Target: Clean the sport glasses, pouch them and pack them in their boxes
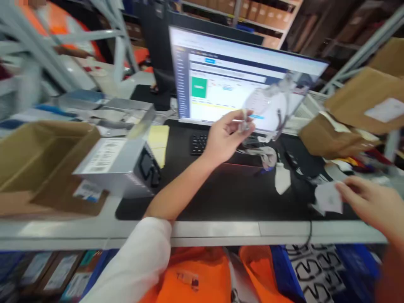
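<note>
In front of the monitor [189, 63], my left hand [225, 136] is raised, its fingertips pinching a clear plastic bag [268, 101]. Something whitish and a small dark strip show in or through the bag, blurred. At the right end of the black desk mat [227, 193], my right hand [372, 202] has a small torn piece of white paper [328, 198] between thumb and fingers. A white tag [282, 177] lies on the mat between both hands. Behind my left wrist sits a black keyboard [198, 144], partly covered.
Left of the mat stand an open cardboard box [72, 168] and a silver-grey box [118, 166] with a printed label. Yellow paper notes [158, 143] lie beside them. Brown parcels [362, 101] are stacked at right. Below the desk edge are blue bins [360, 265].
</note>
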Available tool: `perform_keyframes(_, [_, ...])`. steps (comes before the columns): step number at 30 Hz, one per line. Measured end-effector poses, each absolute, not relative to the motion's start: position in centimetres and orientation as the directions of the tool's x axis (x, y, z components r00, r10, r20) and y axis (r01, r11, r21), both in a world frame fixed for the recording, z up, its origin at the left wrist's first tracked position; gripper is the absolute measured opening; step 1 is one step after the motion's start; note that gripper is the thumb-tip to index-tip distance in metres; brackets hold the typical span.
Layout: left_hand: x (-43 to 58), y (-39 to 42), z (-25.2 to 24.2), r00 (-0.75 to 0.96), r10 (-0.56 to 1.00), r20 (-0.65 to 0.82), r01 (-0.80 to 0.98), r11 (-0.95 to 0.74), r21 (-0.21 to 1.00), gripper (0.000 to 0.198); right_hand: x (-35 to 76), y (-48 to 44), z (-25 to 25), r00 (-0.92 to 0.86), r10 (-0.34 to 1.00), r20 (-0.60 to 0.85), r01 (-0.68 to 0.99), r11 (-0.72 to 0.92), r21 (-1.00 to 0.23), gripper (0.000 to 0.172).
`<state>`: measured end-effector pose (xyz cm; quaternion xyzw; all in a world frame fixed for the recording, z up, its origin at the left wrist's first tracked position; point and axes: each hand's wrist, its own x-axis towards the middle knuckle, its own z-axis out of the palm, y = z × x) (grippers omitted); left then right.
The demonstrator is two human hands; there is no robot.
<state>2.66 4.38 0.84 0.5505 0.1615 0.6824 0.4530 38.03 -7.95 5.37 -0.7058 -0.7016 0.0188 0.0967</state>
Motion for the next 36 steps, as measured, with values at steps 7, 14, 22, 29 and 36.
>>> perform_keyframes(7, [5.5,-0.2,1.0,0.24,0.809,0.537,-0.549,-0.343,0.762,0.039,29.6,-5.4,5.1,-0.202,0.977,-0.06,0.894,0.159,-0.419,0.037])
perform_keyframes(14, [4.7,-1.9,1.3,0.204,0.771,0.604,-0.418,-0.489,0.766,0.037,26.0,-4.0,5.1,-0.274,0.961,-0.034,0.639,0.156,-0.753,0.039])
perform_keyframes(22, [3.9,-1.3,1.6,0.144,0.764,0.629,-0.478,-0.503,0.72,0.033,25.6,-3.2,4.5,-0.245,0.969,-0.01,0.58,0.139,-0.803,0.039])
perform_keyframes(29, [3.8,-0.6,1.6,0.215,0.842,0.495,-0.556,-0.311,0.77,0.039,26.2,-3.4,3.9,-0.244,0.97,-0.008,0.63,0.152,-0.762,0.042])
perform_keyframes(36, [6.1,0.7,-0.1,0.442,0.808,0.389,-0.538,-0.108,0.836,0.044,26.1,-2.7,3.7,-0.271,0.963,-0.003,0.598,0.166,-0.784,0.045])
